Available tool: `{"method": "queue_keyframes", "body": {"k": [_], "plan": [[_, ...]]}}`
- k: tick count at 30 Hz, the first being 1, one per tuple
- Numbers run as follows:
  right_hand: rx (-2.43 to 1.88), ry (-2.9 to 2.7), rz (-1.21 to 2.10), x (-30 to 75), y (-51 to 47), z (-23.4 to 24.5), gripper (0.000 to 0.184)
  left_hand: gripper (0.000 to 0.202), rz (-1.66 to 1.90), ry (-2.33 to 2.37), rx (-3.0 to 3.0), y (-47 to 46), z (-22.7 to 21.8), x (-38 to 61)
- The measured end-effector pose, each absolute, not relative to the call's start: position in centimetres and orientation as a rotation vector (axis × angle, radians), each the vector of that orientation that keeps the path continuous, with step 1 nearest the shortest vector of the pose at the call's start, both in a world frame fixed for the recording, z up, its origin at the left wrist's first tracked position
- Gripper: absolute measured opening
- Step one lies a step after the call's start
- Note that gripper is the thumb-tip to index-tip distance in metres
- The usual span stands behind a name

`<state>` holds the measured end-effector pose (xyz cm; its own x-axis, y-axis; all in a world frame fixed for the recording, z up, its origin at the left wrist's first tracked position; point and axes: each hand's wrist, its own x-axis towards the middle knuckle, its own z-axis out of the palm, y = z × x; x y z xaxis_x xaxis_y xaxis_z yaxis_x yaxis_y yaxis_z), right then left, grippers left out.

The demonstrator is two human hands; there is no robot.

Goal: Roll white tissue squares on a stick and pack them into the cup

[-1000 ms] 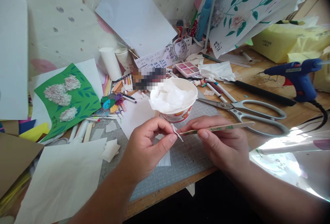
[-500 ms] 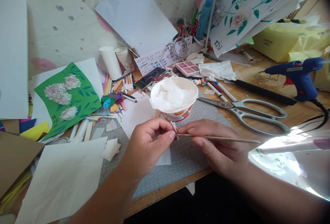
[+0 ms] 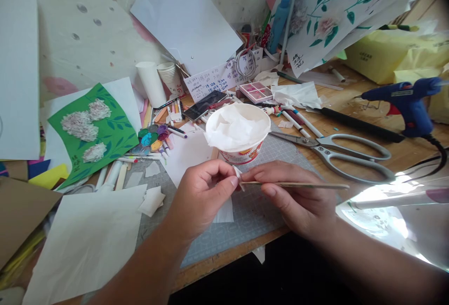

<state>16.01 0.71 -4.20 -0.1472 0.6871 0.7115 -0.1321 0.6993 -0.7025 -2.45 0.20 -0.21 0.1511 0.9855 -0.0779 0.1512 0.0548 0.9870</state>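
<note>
Between thumb and fingers, my left hand pinches a small piece of white paper. My right hand is closed on a thin wooden stick, which lies almost level and points right. The stick's left end meets the paper at my left fingertips; exactly how they join is hidden. Just beyond both hands stands a paper bowl with a red print, filled with white tissue paper. Under the hands is a grey cutting mat, with a white paper piece lying partly behind my left hand.
Large scissors lie right of the bowl, and a blue glue gun stands farther right. On the left are a green card with paper flowers, a white sheet and paint pots. Paper cups stand behind.
The stick's right end has shifted slightly left and up, and the paper at my left fingertips sits at a slightly different angle. Both hands keep nearly the same place.
</note>
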Motion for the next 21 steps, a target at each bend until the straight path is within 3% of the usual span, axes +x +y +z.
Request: {"method": "queue_keyframes", "body": {"k": [21], "plan": [[-0.506,-1.486,0.801,15.98,0.63,-4.46,0.027,0.014,0.856,1.282,1.502,0.15,0.38,-2.49]]}}
